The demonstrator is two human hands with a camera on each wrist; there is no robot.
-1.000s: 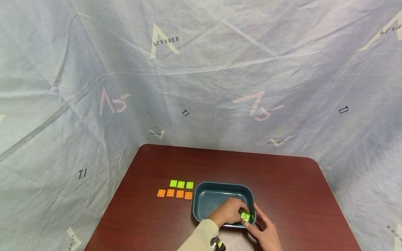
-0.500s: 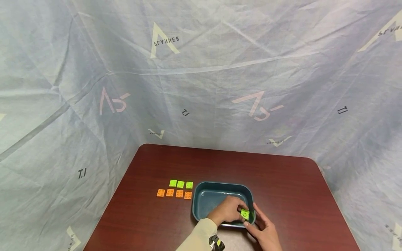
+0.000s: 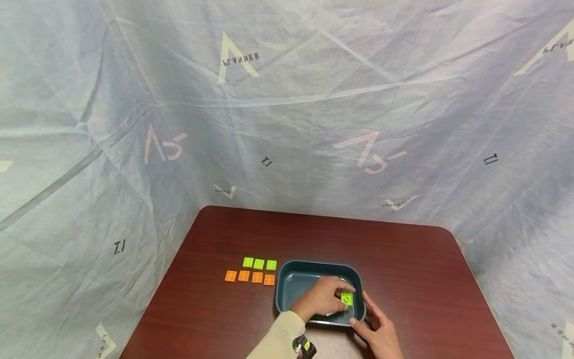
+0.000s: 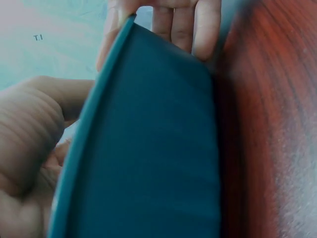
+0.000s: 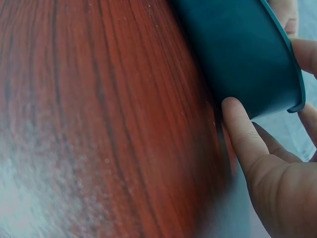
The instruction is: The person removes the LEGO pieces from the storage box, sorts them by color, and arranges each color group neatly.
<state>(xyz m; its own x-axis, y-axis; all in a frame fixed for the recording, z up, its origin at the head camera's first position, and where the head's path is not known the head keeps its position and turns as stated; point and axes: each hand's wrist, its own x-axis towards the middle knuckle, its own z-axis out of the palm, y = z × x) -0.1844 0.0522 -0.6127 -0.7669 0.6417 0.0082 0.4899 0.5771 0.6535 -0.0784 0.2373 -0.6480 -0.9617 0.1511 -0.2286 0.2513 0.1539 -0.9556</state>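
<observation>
In the head view a dark teal tray (image 3: 287, 294) sits near the table's front. My left hand (image 3: 320, 298) reaches over its near wall, with thumb and fingertips at opposite edges of a lime-green toy building brick (image 3: 347, 299) inside the tray. They appear to pinch it. My right hand (image 3: 381, 329) holds the tray's right end, thumb at the near corner, fingers along the outer side. In the right wrist view, a digit of the right hand (image 5: 277, 183) presses low on the outer wall. The left wrist view shows the left hand (image 4: 29, 134) behind the tray wall; the brick is hidden there.
Left of the tray lie two rows of flat toy bricks: three lime-green bricks (image 3: 258, 264) behind, several orange bricks (image 3: 257, 277) in front. The reddish-brown table (image 3: 403, 259) has rounded far corners. Pale printed sheeting (image 3: 305, 124) hangs around its back and sides.
My left hand and the green brick have shifted slightly left and away from me inside the tray. The brick looks flatter and straighter now. My right hand stays at the tray's end.
</observation>
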